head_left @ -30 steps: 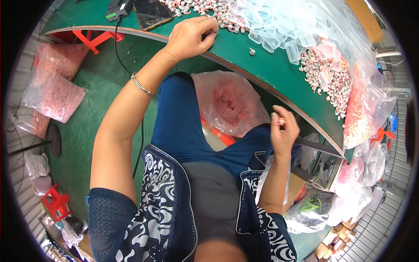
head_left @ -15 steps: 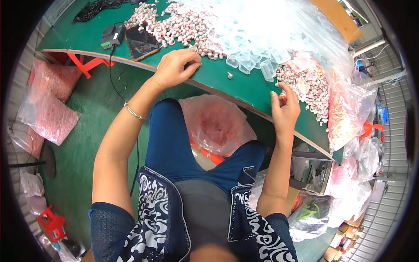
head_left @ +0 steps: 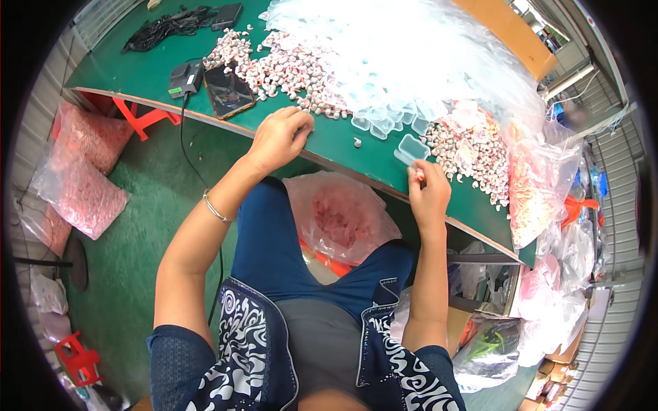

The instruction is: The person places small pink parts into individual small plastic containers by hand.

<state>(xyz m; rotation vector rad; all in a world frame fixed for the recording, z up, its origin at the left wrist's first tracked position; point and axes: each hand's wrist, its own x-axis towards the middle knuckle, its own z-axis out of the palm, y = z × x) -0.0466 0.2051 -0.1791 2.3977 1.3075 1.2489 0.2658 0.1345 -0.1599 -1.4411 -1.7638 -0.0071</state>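
My left hand (head_left: pixel 277 137) rests curled on the near edge of the green table (head_left: pixel 329 147), its fingertips at the rim of a pile of small pink-and-white pieces (head_left: pixel 288 65); what it holds is hidden. My right hand (head_left: pixel 428 195) reaches up to the table edge. Its fingertips are pinched on one small piece right below a small clear plastic box (head_left: pixel 412 146). More clear boxes (head_left: pixel 384 75) lie heaped behind it, and a second heap of pieces (head_left: pixel 473 151) sits to the right. One loose piece (head_left: pixel 356 142) lies between my hands.
A dark phone (head_left: pixel 229 90) and a black adapter (head_left: pixel 185 77) with a cable lie at the table's left. An open bag of pink pieces (head_left: pixel 343 219) sits between my knees. Pink bags (head_left: pixel 82 171) and red stools (head_left: pixel 140 113) stand on the floor left; more bags (head_left: pixel 548 205) crowd the right.
My right hand rose from beside my lap to the table edge by the clear box. My left hand drew back from the pile toward the table's near edge.
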